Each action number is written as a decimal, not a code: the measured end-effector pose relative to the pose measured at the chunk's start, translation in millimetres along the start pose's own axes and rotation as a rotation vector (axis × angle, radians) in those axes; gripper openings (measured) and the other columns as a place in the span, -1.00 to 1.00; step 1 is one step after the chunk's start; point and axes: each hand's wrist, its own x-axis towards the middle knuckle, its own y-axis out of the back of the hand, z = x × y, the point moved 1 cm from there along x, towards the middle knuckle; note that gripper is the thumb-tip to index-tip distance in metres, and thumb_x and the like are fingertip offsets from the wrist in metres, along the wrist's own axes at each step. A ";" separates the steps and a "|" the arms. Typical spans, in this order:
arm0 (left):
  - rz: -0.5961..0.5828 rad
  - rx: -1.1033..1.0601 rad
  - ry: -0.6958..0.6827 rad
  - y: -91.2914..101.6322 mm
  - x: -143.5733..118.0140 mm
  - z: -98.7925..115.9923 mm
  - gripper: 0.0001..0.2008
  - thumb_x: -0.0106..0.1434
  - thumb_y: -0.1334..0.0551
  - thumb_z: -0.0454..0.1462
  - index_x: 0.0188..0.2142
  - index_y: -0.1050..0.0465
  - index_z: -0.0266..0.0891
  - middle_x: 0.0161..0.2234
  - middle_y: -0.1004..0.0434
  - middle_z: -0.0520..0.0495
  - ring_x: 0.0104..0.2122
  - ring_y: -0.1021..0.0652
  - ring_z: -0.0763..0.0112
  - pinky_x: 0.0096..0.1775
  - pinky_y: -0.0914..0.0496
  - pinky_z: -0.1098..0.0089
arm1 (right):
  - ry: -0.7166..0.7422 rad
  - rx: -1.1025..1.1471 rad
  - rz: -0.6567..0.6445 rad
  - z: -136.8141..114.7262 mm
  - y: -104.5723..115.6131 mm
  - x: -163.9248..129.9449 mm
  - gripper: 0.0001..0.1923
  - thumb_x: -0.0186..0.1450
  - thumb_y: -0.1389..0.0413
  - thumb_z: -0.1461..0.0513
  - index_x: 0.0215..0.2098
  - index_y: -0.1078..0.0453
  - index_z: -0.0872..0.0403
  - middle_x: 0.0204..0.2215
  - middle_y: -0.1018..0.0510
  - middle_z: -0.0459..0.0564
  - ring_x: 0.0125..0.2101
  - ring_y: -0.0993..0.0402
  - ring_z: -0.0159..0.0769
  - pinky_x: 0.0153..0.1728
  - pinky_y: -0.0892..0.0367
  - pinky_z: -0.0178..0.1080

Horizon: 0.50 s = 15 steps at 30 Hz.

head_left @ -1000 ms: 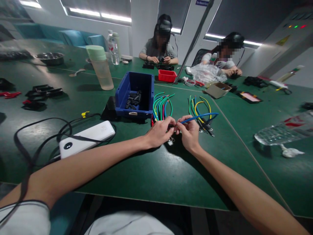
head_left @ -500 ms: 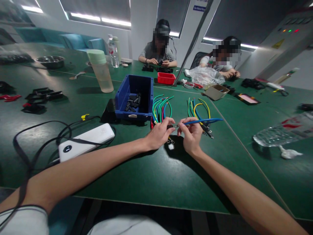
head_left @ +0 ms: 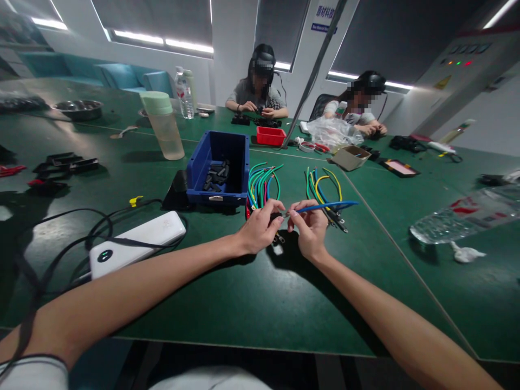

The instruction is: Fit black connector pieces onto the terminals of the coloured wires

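Note:
My right hand [head_left: 312, 232] is closed in a pinch on a blue wire [head_left: 341, 205], near its metal end. The wire's free length points to the right. My left hand [head_left: 260, 228] is closed, with thumb and forefinger pinching a small black sleeve, mostly hidden by the fingers, at the wire's metal end. Behind my left hand lies a bundle of coloured wires [head_left: 264, 179]; its lower part is covered. Beyond my right hand is a second bundle of wires [head_left: 320, 183], with ring terminals and black sleeves at the near ends.
A blue bin [head_left: 217, 196] of small black pieces stands left of the wires. Further left are a white power bank [head_left: 142, 241] with black cables and a green-lidded bottle [head_left: 164, 130]. A plastic water bottle [head_left: 463, 219] lies at right. Two people work across the table near a red tray [head_left: 270, 136].
The view has shifted slightly, moving the table things left and a little down. My hands remain together at the blue wire's end, and the metal end now sits closer to my left fingertips.

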 end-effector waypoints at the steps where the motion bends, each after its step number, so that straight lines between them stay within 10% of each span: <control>1: -0.002 -0.013 -0.006 0.0 -0.1 0.4 -0.82 0.27 -0.04 -0.33 -0.12 -0.18 -0.23 -0.25 -0.45 -0.07 -0.19 -0.50 0.34 -0.14 -0.37 0.30 | -0.006 -0.006 -0.014 0.8 0.2 0.1 -0.82 0.20 -0.13 0.16 -0.32 -0.20 0.02 -0.42 -0.38 -0.15 -0.67 -0.29 -0.51 -0.68 -0.26 -0.37; 15: -0.019 -0.170 -0.002 2.2 2.2 0.5 -0.78 0.20 -0.02 -0.40 -0.14 -0.14 -0.21 -0.36 -0.44 0.01 -0.31 -0.51 0.40 -0.18 -0.37 0.33 | -0.057 -0.049 -0.129 1.2 -1.5 2.4 -0.80 0.18 -0.18 0.16 -0.29 -0.28 0.04 -0.42 -0.42 -0.14 -0.66 -0.33 -0.52 -0.66 -0.30 -0.40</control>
